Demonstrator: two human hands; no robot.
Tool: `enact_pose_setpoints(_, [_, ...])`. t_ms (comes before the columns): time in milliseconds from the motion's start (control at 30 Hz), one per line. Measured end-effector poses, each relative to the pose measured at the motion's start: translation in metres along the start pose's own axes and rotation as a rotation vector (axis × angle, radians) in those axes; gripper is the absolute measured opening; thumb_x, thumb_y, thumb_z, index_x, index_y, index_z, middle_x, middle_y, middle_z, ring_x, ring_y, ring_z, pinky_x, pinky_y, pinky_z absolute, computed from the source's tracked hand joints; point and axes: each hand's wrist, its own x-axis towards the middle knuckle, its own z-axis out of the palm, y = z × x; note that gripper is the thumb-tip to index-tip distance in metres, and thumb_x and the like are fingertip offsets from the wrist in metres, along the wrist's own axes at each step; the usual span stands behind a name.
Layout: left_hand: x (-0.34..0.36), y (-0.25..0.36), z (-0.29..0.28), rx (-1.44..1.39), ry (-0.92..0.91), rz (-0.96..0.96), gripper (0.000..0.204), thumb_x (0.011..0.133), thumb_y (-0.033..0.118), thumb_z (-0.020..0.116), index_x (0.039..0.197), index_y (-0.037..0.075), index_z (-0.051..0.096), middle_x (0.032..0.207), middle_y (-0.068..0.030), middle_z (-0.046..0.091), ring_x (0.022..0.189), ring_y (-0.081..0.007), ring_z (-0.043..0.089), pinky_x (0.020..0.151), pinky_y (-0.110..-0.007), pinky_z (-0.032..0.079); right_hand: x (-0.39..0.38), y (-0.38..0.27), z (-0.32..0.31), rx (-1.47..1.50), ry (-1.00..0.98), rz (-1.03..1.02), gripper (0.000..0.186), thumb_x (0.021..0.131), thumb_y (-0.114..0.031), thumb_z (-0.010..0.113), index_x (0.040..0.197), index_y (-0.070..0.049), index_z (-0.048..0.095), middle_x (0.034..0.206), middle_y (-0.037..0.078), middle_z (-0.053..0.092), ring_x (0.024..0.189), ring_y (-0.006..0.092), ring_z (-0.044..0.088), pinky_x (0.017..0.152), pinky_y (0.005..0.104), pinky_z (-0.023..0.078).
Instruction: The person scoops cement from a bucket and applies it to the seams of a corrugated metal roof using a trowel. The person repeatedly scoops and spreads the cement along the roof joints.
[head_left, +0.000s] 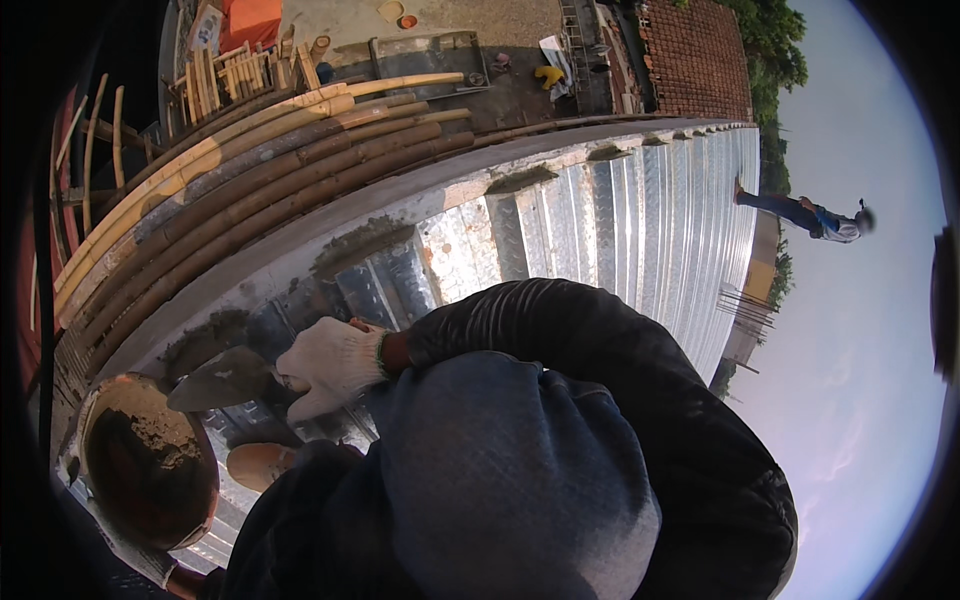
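My right hand [335,368], in a white knitted glove, is closed around the handle of a trowel [222,380]. The trowel's grey blade points left, just above the rim of a round bucket [209,500]. Grey mortar [165,440] lies inside that bucket, partly in shadow. At the lower left my gloved left hand [140,556] grips the bucket's outer side; its fingers are mostly hidden. Beyond the blade, dark wet mortar [205,340] fills a gap between the ribbed metal sheet and the wall edge.
Shiny ribbed metal decking [590,220] stretches away to the right beside a concrete wall top [300,240] with several mortar patches. Bamboo poles [250,160] run along the wall's outer side, above a lower yard. Another person [810,218] stands on the far decking. My foot [260,463] is beside the bucket.
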Motion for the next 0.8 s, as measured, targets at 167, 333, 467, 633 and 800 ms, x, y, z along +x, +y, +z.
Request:
enact_pose_setpoints(167, [0.000, 0.000, -0.004, -0.020, 0.027, 0.001, 0.054, 0.119, 0.023, 0.051, 0.166, -0.003, 0.052, 0.162, -0.0159, 0.063, 0.144, -0.0302, 0.063, 0.126, -0.040, 0.048, -0.002, 0.004, 0.000, 0.019, 0.010, -0.004, 0.050, 0.084, -0.052, 0.076, 0.092, -0.003, 0.079, 0.086, 0.024, 0.077, 0.090, 0.0456, 0.078, 0.083, 0.0552, 0.061])
enact_pose_setpoints(333, [-0.029, 0.074, 0.029, -0.043, 0.058, -0.040, 0.052, 0.120, 0.023, 0.051, 0.165, -0.003, 0.053, 0.161, -0.0168, 0.063, 0.142, -0.0305, 0.064, 0.123, -0.041, 0.050, -0.001, 0.003, -0.002, -0.059, -0.047, 0.017, 0.055, 0.090, -0.058, 0.076, 0.100, -0.004, 0.077, 0.088, 0.022, 0.077, 0.089, 0.0437, 0.078, 0.082, 0.0526, 0.061])
enact_pose_setpoints(467, [-0.033, 0.126, 0.035, -0.394, 0.126, -0.201, 0.046, 0.119, 0.021, 0.059, 0.158, -0.004, 0.061, 0.149, -0.0150, 0.070, 0.129, -0.0249, 0.070, 0.114, -0.038, 0.056, 0.009, -0.009, -0.010, -0.077, -0.136, 0.054, 0.057, 0.095, -0.059, 0.073, 0.108, -0.004, 0.077, 0.093, 0.023, 0.079, 0.093, 0.0437, 0.079, 0.084, 0.0531, 0.062])
enact_pose_setpoints(633, [-0.027, 0.162, 0.063, -0.586, 0.208, -0.304, 0.036, 0.115, 0.025, 0.071, 0.137, -0.003, 0.074, 0.119, -0.0064, 0.079, 0.101, -0.0141, 0.075, 0.091, -0.031, 0.063, 0.008, -0.005, -0.004, 0.078, -0.079, 0.152, 0.046, 0.099, -0.047, 0.076, 0.106, -0.002, 0.070, 0.090, 0.021, 0.075, 0.089, 0.0421, 0.078, 0.081, 0.0495, 0.061])
enact_pose_setpoints(800, [-0.042, 0.138, 0.056, -0.481, 0.226, -0.276, 0.037, 0.114, 0.026, 0.072, 0.137, -0.003, 0.075, 0.120, -0.0075, 0.080, 0.102, -0.0149, 0.077, 0.091, -0.031, 0.064, 0.021, 0.005, -0.012, 0.040, 0.291, -0.070, 0.029, 0.101, -0.030, 0.075, 0.110, -0.003, 0.068, 0.093, 0.019, 0.074, 0.089, 0.0431, 0.075, 0.079, 0.0496, 0.060])
